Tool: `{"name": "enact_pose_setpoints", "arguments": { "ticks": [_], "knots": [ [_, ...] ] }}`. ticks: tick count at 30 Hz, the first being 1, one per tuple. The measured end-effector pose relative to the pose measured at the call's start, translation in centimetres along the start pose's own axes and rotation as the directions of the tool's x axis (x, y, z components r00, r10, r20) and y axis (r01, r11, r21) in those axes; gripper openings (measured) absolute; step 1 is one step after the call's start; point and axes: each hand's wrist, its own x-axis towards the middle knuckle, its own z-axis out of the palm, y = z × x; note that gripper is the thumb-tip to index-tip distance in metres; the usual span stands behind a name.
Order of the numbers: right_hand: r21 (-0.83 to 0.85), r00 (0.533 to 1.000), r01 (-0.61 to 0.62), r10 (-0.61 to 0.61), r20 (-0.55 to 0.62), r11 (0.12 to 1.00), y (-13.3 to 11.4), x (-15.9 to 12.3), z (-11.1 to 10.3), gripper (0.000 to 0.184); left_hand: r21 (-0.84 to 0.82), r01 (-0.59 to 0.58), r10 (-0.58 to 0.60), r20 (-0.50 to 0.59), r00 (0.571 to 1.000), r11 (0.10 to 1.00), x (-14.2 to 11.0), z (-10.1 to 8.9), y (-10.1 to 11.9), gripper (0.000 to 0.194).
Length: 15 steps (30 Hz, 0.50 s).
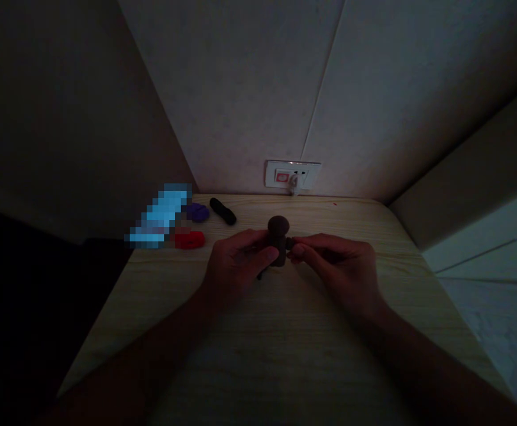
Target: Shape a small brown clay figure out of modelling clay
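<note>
A small dark brown figure [278,245], apparently of modelling clay, stands upright between my hands, with a round head on a wider-bottomed body. My left hand [241,260] grips the body from the left, its thumb across the front. At the figure's right side, my right hand [342,263] pinches a small dark lump [290,243] between thumb and fingertips. That lump touches or nearly touches the body; in this dim light I cannot tell which. A thin dark piece [259,276] shows below my left thumb.
On the pale wooden tabletop [276,355], a red lump [190,239], a purple lump [197,212] and a black elongated lump [223,211] lie at the back left. Beside them is a bright blurred-out screen [161,216]. A wall socket [293,174] with a plug sits behind.
</note>
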Motion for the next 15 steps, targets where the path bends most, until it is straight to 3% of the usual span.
{"name": "enact_pose_setpoints", "arguments": {
  "ticks": [4, 8, 11, 15],
  "knots": [
    [0.033, 1.000, -0.007, 0.007, -0.004, 0.999, 0.2, -0.1, 0.0, 0.016, -0.050, 0.035, -0.035, 0.007, 0.999, 0.998, 0.0, 0.0, -0.1, 0.020],
    [-0.006, 0.993, 0.121, -0.120, 0.009, 0.993, 0.6, -0.2, -0.2, 0.036, -0.136, 0.110, -0.107, 0.029, 0.994, 0.985, -0.1, -0.1, -0.5, 0.024],
    [-0.111, 0.970, 0.242, -0.235, 0.068, 0.964, 0.6, -0.1, -0.4, 0.032, -0.138, 0.148, -0.140, 0.065, 0.988, 0.979, -0.2, -0.3, -0.9, 0.028],
    [-0.212, 0.949, 0.314, -0.298, 0.101, 0.925, 0.4, 0.0, -0.6, 0.025, -0.112, 0.183, -0.169, 0.126, 0.978, 0.977, -0.2, -0.5, -1.1, 0.030]
  ]
}}
